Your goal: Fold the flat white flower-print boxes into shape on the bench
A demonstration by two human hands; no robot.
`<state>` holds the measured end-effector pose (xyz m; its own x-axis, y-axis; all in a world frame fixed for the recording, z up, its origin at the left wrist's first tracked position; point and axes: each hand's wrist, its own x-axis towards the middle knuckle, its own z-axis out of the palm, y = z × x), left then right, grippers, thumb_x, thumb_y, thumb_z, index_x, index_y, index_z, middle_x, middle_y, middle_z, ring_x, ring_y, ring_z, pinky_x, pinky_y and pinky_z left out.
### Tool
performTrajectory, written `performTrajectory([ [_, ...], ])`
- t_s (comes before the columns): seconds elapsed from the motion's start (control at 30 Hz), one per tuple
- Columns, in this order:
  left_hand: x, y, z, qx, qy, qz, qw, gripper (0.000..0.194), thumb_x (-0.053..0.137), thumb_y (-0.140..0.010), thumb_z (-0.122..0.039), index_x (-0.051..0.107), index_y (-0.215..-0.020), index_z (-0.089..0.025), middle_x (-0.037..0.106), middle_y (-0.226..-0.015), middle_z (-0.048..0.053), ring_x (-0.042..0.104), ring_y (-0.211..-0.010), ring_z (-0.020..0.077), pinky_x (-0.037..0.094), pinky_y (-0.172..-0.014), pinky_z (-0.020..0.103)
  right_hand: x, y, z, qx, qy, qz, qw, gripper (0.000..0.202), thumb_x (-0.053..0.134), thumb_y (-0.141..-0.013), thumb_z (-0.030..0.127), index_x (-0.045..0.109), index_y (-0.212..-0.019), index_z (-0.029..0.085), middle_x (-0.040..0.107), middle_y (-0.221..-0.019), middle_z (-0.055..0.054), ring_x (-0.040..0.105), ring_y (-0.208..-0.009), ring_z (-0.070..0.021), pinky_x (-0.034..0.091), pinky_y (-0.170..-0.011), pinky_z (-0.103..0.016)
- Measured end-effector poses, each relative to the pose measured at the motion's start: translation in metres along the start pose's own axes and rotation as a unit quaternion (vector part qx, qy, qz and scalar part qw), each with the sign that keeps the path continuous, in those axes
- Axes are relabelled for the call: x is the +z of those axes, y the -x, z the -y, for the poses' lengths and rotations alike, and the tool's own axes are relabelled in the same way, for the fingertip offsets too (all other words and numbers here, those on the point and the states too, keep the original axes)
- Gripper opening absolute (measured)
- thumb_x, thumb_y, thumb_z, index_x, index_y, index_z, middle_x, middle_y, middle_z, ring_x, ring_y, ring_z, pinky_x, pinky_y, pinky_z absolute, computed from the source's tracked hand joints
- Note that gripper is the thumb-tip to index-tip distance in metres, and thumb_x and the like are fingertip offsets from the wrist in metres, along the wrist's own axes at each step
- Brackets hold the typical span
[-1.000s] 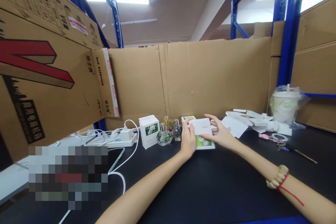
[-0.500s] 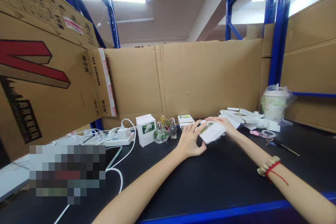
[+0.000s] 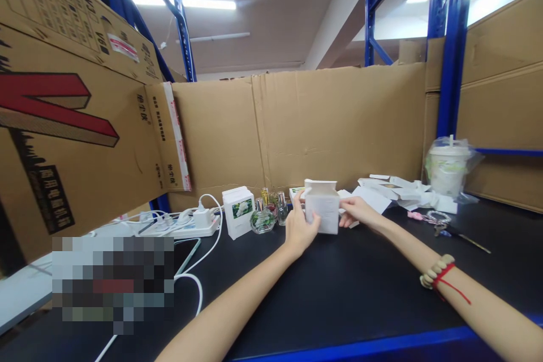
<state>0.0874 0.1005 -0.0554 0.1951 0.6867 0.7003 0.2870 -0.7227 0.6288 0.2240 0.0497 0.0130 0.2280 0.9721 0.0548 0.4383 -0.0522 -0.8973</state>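
Observation:
Both my hands hold a small white carton [image 3: 323,206] upright just above the black tabletop [image 3: 339,288]. My left hand [image 3: 299,227] grips its left side and my right hand [image 3: 357,210] holds its right side. The carton's top flaps stand open. Left of it stand a finished white box with a flower picture [image 3: 238,211], several small glass perfume bottles [image 3: 268,214] and another flower-printed box [image 3: 296,192] partly hidden behind my left hand. A bead bracelet and red string are on my right wrist [image 3: 441,274].
Flat white carton blanks [image 3: 394,189] lie at the back right beside a bagged drink cup [image 3: 445,172]. Keys [image 3: 439,220] lie near them. A power strip with cables [image 3: 186,223] sits at the left. Cardboard walls [image 3: 339,124] and blue rack posts [image 3: 449,51] enclose the bench.
The flat flower-printed carton that my hands held low over the table has been opened out into an upright box shape and lifted slightly.

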Motion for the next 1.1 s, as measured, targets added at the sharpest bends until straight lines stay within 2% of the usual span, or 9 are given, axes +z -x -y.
performTrajectory([
  [0.1, -0.001, -0.002, -0.004, -0.085, -0.002, 0.004, 0.996, 0.062, 0.042, -0.073, -0.021, 0.016, -0.129, -0.011, 0.050, -0.109, 0.011, 0.053, -0.088, 0.0196, 0.041, -0.081, 0.032, -0.004, -0.001, -0.004, -0.052, 0.112, -0.047, 0.991, 0.020, 0.051, -0.063, 0.010, 0.063, -0.077, 0.015, 0.063, -0.074, -0.002, 0.054, -0.045, -0.0106, 0.043, -0.049, -0.023],
  [0.2, 0.000, -0.002, -0.002, -0.065, -0.029, -0.009, 0.997, 0.062, 0.045, -0.072, -0.020, 0.021, -0.128, -0.011, 0.048, -0.112, 0.011, 0.050, -0.095, 0.0210, 0.038, -0.085, 0.036, -0.012, -0.004, -0.010, -0.130, 0.258, -0.173, 0.942, 0.023, 0.054, -0.061, 0.015, 0.066, -0.081, 0.021, 0.064, -0.083, -0.001, 0.060, -0.063, -0.0177, 0.046, -0.066, -0.033],
  [0.3, 0.004, 0.001, 0.002, 0.101, -0.096, -0.043, 0.989, 0.052, 0.046, -0.072, -0.021, 0.035, -0.121, -0.009, 0.046, -0.116, 0.013, 0.044, -0.105, 0.0238, 0.035, -0.088, 0.039, -0.019, -0.009, -0.015, -0.129, 0.314, -0.229, 0.912, 0.032, 0.058, -0.061, 0.018, 0.066, -0.092, 0.018, 0.061, -0.094, -0.007, 0.059, -0.083, -0.0238, 0.046, -0.072, -0.037],
  [0.37, 0.005, 0.002, 0.003, 0.247, -0.146, -0.035, 0.957, 0.043, 0.045, -0.073, -0.021, 0.043, -0.114, -0.011, 0.047, -0.115, 0.014, 0.044, -0.106, 0.0242, 0.035, -0.086, 0.038, -0.022, -0.010, -0.018, -0.110, 0.332, -0.222, 0.910, 0.043, 0.060, -0.060, 0.018, 0.063, -0.102, 0.012, 0.058, -0.103, -0.013, 0.056, -0.095, -0.0255, 0.043, -0.082, -0.037],
  [0.47, 0.006, 0.004, -0.001, 0.428, -0.221, 0.067, 0.874, 0.030, 0.043, -0.078, -0.020, 0.051, -0.106, -0.014, 0.049, -0.113, 0.012, 0.046, -0.104, 0.0228, 0.036, -0.084, 0.034, -0.021, -0.011, -0.020, -0.068, 0.374, -0.212, 0.900, 0.059, 0.065, -0.058, 0.024, 0.057, -0.116, 0.013, 0.047, -0.120, -0.018, 0.041, -0.116, -0.0311, 0.033, -0.094, -0.044],
  [0.57, 0.005, 0.004, -0.009, 0.508, -0.266, 0.172, 0.801, 0.023, 0.040, -0.085, -0.020, 0.054, -0.101, -0.014, 0.051, -0.111, 0.009, 0.043, -0.111, 0.0220, 0.036, -0.086, 0.030, -0.019, -0.011, -0.024, -0.036, 0.418, -0.206, 0.884, 0.072, 0.068, -0.056, 0.030, 0.050, -0.125, 0.016, 0.034, -0.132, -0.019, 0.028, -0.125, -0.0333, 0.026, -0.097, -0.049],
  [0.63, 0.004, 0.003, -0.012, 0.483, -0.280, 0.204, 0.804, 0.021, 0.040, -0.086, -0.019, 0.056, -0.097, -0.012, 0.054, -0.104, 0.009, 0.044, -0.110, 0.0215, 0.036, -0.087, 0.030, -0.019, -0.012, -0.027, -0.039, 0.430, -0.192, 0.881, 0.075, 0.067, -0.056, 0.034, 0.048, -0.126, 0.016, 0.037, -0.130, -0.019, 0.031, -0.123, -0.0335, 0.028, -0.095, -0.049],
  [0.87, 0.004, 0.001, -0.006, 0.262, -0.275, 0.251, 0.890, 0.030, 0.040, -0.078, -0.003, 0.057, -0.101, -0.009, 0.054, -0.102, 0.009, 0.043, -0.111, 0.0223, 0.034, -0.093, 0.034, -0.020, -0.012, -0.029, -0.054, 0.366, -0.197, 0.908, 0.064, 0.062, -0.052, 0.024, 0.055, -0.115, 0.011, 0.050, -0.113, -0.017, 0.046, -0.108, -0.0324, 0.035, -0.088, -0.046],
  [1.1, 0.002, 0.007, 0.001, 0.157, -0.107, 0.043, 0.981, 0.056, 0.033, -0.086, -0.027, 0.023, -0.133, 0.002, 0.032, -0.132, 0.017, 0.031, -0.122, 0.0228, 0.028, -0.101, 0.038, -0.007, -0.011, -0.017, -0.182, 0.132, -0.274, 0.935, 0.067, 0.045, -0.054, 0.055, 0.050, -0.105, 0.012, 0.049, -0.111, -0.014, 0.046, -0.102, -0.0266, 0.038, -0.086, -0.039],
])
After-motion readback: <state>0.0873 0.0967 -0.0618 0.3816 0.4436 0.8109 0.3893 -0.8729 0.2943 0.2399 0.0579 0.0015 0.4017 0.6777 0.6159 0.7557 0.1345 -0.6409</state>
